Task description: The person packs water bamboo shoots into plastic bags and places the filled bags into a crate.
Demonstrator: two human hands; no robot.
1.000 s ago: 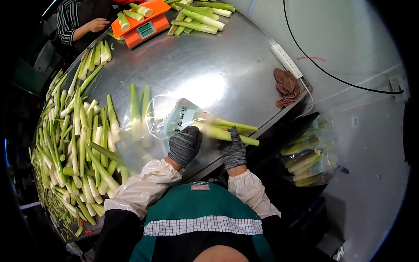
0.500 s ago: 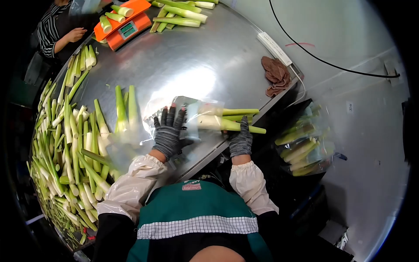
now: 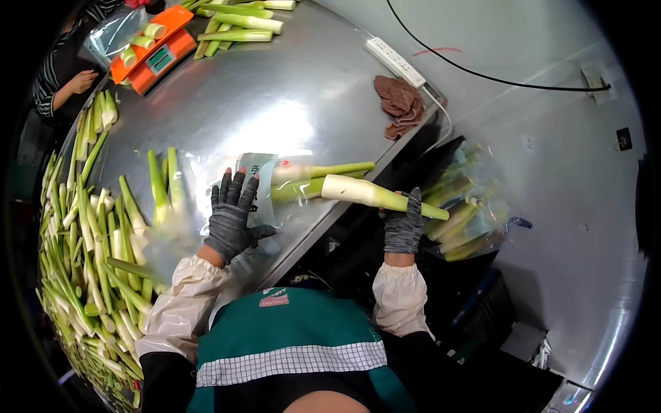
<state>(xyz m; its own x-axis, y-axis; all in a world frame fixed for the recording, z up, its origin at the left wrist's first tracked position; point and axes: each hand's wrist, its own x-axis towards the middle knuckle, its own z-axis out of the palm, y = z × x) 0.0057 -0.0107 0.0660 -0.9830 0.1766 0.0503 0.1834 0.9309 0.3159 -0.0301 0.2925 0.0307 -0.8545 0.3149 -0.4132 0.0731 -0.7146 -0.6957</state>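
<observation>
At the left, the heap of stalks [image 3: 103,275] covers that side of the metal table [image 3: 330,76], and beside it the left hand [image 3: 231,224] lies open, fingers spread flat on the printed plastic bag [image 3: 264,212]; light, even pressure there should stop the bag sliding without creasing it. The bagged stalks [image 3: 292,191] lie with their thin ends sticking out toward the right, so a new one is best lined up parallel with them. The right hand [image 3: 404,228] grips a single stalk [image 3: 354,190] near its narrow green end, the thick pale end pointing at the bag; a low, level angle would spare the thin plastic a snag. Farther right, below table height, are the packed stalks [image 3: 468,213] in clear plastic
</observation>
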